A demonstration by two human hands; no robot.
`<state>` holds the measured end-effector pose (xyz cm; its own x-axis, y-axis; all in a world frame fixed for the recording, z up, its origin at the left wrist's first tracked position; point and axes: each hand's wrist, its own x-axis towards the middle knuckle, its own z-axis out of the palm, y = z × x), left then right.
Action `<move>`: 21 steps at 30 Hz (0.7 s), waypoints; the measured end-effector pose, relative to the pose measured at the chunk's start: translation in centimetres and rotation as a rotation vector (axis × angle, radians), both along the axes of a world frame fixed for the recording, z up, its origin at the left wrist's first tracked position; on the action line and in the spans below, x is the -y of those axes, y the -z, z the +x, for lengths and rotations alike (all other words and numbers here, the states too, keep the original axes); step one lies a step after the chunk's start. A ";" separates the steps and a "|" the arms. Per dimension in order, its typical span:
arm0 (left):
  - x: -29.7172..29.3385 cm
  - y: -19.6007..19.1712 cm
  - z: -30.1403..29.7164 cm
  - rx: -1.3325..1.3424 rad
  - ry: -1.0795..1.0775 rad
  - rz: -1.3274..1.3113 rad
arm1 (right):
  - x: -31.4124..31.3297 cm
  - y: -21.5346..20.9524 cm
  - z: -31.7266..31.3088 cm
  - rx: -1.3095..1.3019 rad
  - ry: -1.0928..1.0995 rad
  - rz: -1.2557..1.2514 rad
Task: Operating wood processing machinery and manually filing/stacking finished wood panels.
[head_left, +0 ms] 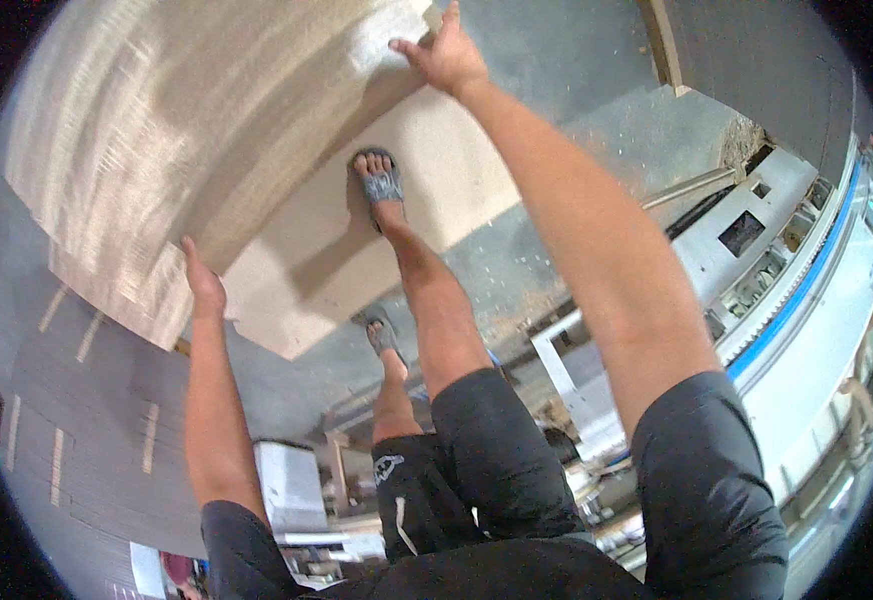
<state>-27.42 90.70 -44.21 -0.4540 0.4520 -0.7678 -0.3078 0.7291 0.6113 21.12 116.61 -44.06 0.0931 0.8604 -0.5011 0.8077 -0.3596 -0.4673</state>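
A large wood-grain panel fills the upper left, its near edge running slantwise between my two hands. My left hand grips the panel's near left part, thumb on the top face and the other fingers hidden beneath. At the far right end of that edge, my right hand holds the panel, thumb along the edge and a finger pointing away. Under the panel's edge, a plain light-coloured board lies flat on the floor. One of my sandalled feet stands on this board.
To the right stands a long machine with a white body, a blue strip and a grey metal plate. Dark stacked boards rise at the left, and a dark panel at the upper right. Wood chips dot the grey floor.
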 end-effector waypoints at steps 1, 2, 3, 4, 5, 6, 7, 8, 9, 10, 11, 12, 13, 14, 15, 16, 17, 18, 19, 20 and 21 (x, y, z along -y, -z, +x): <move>0.5 0.1 -0.3 0.017 -0.026 0.039 | 0.6 -2.0 -0.2 0.003 0.040 0.108; 1.7 0.1 -0.6 0.018 -0.055 0.048 | 1.2 -3.6 -0.4 0.013 0.077 0.235; 3.0 0.1 -0.9 -0.007 -0.049 0.075 | 2.3 -5.1 0.0 -0.071 0.085 0.208; 5.3 0.1 -0.9 0.016 -0.021 0.063 | 4.2 -6.5 0.9 -0.139 0.081 0.222; 7.3 -0.2 -1.7 0.045 -0.031 -0.007 | 6.7 -7.9 1.9 -0.119 -0.003 0.229; 10.7 -0.6 -1.1 -0.145 0.090 -0.061 | 9.6 -9.4 3.1 -0.044 -0.071 0.193; 13.8 -1.2 -0.5 -0.124 -0.028 -0.125 | 13.5 -11.4 4.5 -0.081 -0.096 0.235; 17.2 -2.2 0.5 -0.148 0.071 -0.129 | 18.1 -13.6 6.2 -0.109 -0.075 0.130; 19.7 -3.3 1.1 -0.110 0.248 -0.180 | 22.8 -15.8 7.8 -0.043 -0.090 0.023; 21.8 -4.0 2.6 -0.086 0.276 -0.258 | 28.2 -18.2 9.3 -0.038 -0.059 -0.072; 23.7 -5.3 3.1 0.071 0.460 -0.226 | 34.3 -20.7 10.5 -0.024 0.026 -0.090; 25.5 -6.0 4.8 0.107 0.462 -0.153 | 40.8 -23.0 11.3 -0.017 0.122 -0.096; 28.3 -7.3 6.5 0.129 0.479 -0.192 | 47.8 -25.2 11.8 -0.042 0.254 -0.099; 30.1 -8.1 7.3 0.157 0.500 -0.107 | 55.2 -27.6 12.1 -0.089 0.359 -0.103; 32.2 -8.8 8.0 0.173 0.570 -0.109 | 62.5 -29.6 11.9 -0.083 0.414 -0.171; 34.3 -9.4 8.6 0.188 0.659 -0.153 | 69.9 -31.4 10.9 -0.100 0.485 -0.163; 36.7 -9.8 9.2 0.245 0.681 -0.067 | 77.3 -33.5 9.7 -0.066 0.592 -0.247; 39.1 -10.5 9.3 0.270 0.705 -0.090 | 84.2 -35.2 8.0 -0.080 0.657 -0.240; 40.4 -11.3 8.4 0.375 0.911 -0.108 | 90.6 -37.1 5.6 -0.008 0.658 -0.223; 43.4 -12.5 8.8 0.240 0.912 -0.046 | 95.8 -38.3 3.4 -0.013 0.711 -0.345; 44.6 -13.2 9.0 0.085 1.100 -0.056 | 101.0 -40.0 0.4 -0.166 0.855 -0.331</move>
